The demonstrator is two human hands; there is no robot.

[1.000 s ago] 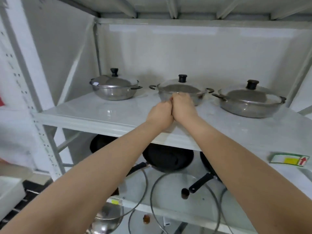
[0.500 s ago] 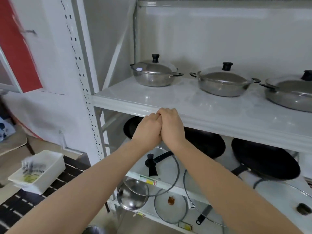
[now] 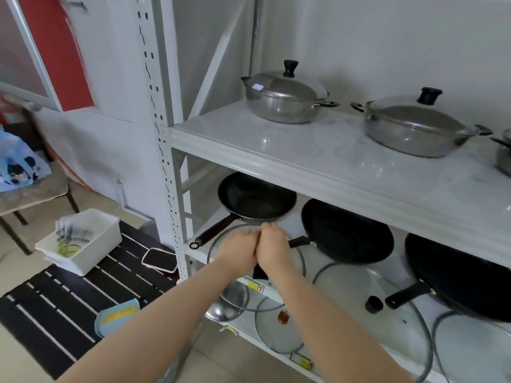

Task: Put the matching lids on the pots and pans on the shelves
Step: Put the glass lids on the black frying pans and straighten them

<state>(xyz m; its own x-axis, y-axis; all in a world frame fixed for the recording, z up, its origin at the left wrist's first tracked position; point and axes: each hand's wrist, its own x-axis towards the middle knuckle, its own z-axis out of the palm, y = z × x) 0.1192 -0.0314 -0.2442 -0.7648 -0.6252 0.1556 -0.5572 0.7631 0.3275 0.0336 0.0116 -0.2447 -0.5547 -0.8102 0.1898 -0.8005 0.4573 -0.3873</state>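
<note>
The white upper shelf (image 3: 318,158) lies bare along its front half; lidded steel pots stand at twelve o'clock (image 3: 284,102) and one o'clock (image 3: 414,128). Below its lip, three black frying pans (image 3: 257,196) (image 3: 348,230) (image 3: 464,275) fill the middle shelf, handles jutting forward. Glass lids (image 3: 359,288) cover its front at three to four o'clock, leaving little bare room.

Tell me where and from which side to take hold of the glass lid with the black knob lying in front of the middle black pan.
Grip the round black knob at the centre of the flat glass lid with the metal rim, coming from above and the open shelf front. The lid lies flat, knob up, so its rim offers little purchase. The black pan handle lies across the lid on the right, so stay left of it.
</note>
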